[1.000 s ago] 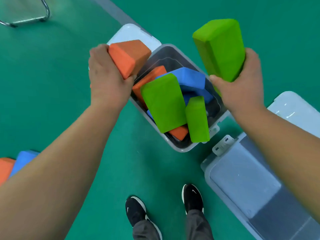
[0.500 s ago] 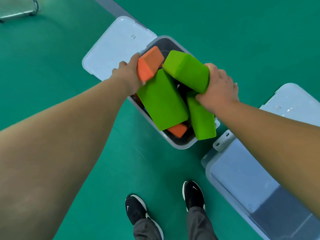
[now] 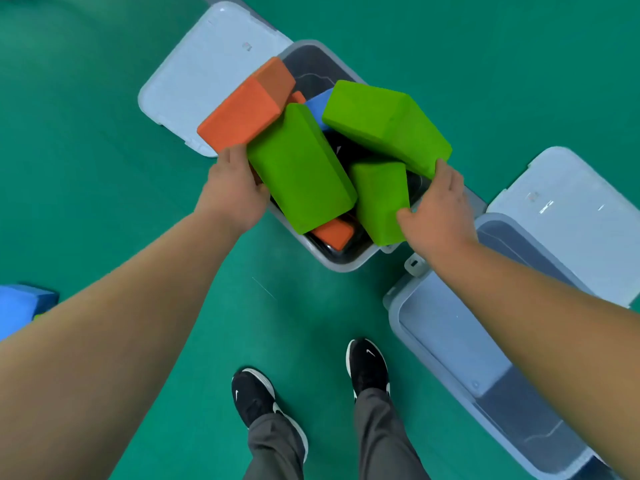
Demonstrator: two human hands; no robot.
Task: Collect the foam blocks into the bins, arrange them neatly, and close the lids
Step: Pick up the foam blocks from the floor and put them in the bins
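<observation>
An open grey bin (image 3: pixel 334 265) on the green floor is piled with foam blocks. A long orange block (image 3: pixel 242 112) leans over its left rim. My left hand (image 3: pixel 232 188) touches that block's near end, thumb beside a large green block (image 3: pixel 298 168). Another green block (image 3: pixel 384 123) lies tilted on top of the pile at the right. My right hand (image 3: pixel 438 209) has its fingertips on that block's near corner and its thumb against a smaller upright green block (image 3: pixel 381 199). A blue block (image 3: pixel 318 102) and a second orange block (image 3: pixel 332 233) show underneath.
The bin's lid (image 3: pixel 207 74) lies flat behind it on the left. A second bin (image 3: pixel 393 306) stands open at the right, with no blocks showing in it and its lid (image 3: pixel 571 209) folded back. A loose blue block (image 3: pixel 20 303) lies at the left edge. My shoes (image 3: pixel 256 396) stand below.
Both hands came down from above the bin and set the orange and green blocks on the pile. The hands have since slid back to the blocks' near ends.
</observation>
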